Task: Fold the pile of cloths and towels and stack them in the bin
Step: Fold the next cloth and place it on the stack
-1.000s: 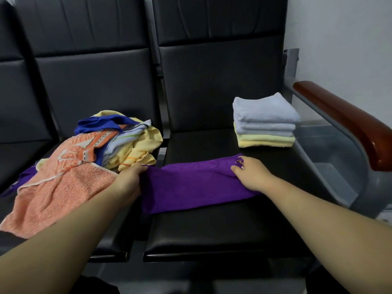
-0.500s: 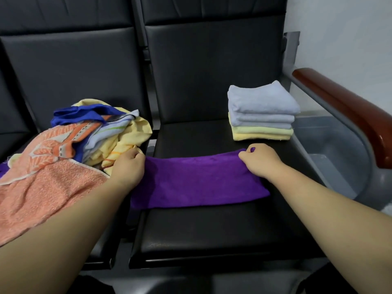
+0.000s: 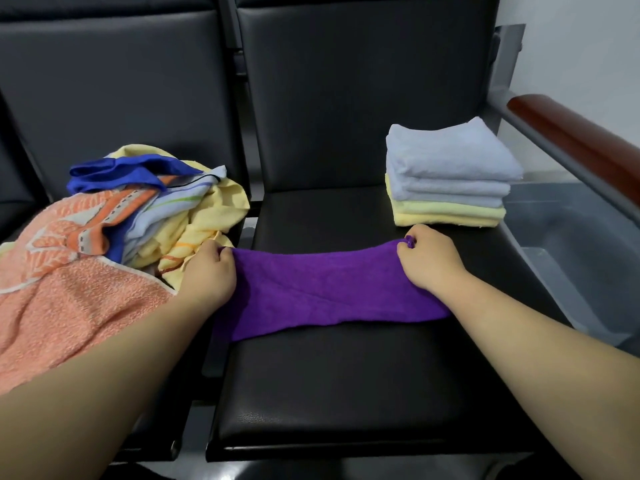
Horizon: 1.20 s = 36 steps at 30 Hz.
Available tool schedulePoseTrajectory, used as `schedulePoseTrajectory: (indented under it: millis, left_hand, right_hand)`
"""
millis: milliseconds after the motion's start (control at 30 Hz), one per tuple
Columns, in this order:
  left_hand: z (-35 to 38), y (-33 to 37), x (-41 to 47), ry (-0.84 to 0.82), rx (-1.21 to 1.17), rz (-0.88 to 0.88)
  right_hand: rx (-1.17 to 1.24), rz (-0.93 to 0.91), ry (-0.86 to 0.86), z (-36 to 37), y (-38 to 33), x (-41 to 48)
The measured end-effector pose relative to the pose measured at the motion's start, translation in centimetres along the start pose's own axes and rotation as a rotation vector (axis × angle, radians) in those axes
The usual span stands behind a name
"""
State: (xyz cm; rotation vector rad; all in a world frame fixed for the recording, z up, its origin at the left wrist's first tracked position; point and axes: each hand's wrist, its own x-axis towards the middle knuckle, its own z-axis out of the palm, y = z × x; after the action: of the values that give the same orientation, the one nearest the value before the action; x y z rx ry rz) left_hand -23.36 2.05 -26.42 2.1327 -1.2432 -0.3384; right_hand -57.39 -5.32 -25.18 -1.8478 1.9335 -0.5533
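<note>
A purple cloth (image 3: 322, 289) lies stretched across the black seat (image 3: 346, 386) in front of me, folded into a long band. My left hand (image 3: 207, 275) grips its left end and my right hand (image 3: 429, 261) pinches its far right corner. Behind the right hand stands a stack of folded towels (image 3: 450, 174), pale blue on top of yellow. A loose pile of unfolded cloths (image 3: 104, 230), orange, blue, striped and yellow, covers the seat to the left. A grey bin (image 3: 581, 258) sits low to the right of the seat, under the armrest.
A brown wooden armrest (image 3: 575, 133) on a grey metal frame runs along the right side above the bin. Black seat backs rise behind both seats. A white wall is at the far right.
Both hands have shifted the purple cloth a little away from me and pulled it tauter. The view has tilted down and moved closer.
</note>
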Motion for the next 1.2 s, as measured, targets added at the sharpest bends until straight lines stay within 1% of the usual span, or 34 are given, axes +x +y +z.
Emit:
schedulePoseTrajectory:
  millis: [200,367,633,733,833,900,967,1033,1133,1200]
  left_hand:
    - [0.2,0.2,0.5,-0.011,0.030,-0.016]
    - [0.2,0.5,0.4,-0.032,0.058,-0.052]
    - [-1.0,1.6,-1.2,-0.124,0.080,-0.102]
    - [-1.5,1.0,-1.5,-0.160,0.113,-0.158]
    - [-1.7,1.1,-2.5,-0.181,0.148,-0.159]
    - [-1.3,1.1,-3.2,-0.162,0.163,-0.134]
    - [-0.8,1.0,-3.9,-0.143,0.178,-0.100]
    - [-0.5,0.9,-4.5,-0.141,0.217,-0.038]
    - [-0.3,0.6,-5.1,-0.142,0.278,0.083]
    - [-0.4,0.4,-5.2,-0.173,0.298,0.141]
  right_hand:
    - [-0.021,0.009,0.018,0.3,0.3,0.8]
    - [0.012,0.018,0.027,0.4,0.2,0.8]
    - [0.050,0.044,-0.004,-0.3,-0.6,-0.6]
    - [0.034,0.089,0.024,-0.8,-0.6,-1.6]
    - [0.030,0.156,0.016,-1.4,-0.5,-2.6]
    - [0.026,0.185,0.021,-1.8,-0.6,-3.3]
    - [-0.024,0.142,0.069,-2.0,-0.7,-4.0]
    - [-0.084,0.014,0.089,-1.8,-1.1,-4.8]
    - [-0.155,-0.189,-0.030,-0.4,-1.7,-5.6]
    - [-0.236,-0.241,-0.142,0.8,-1.5,-5.8]
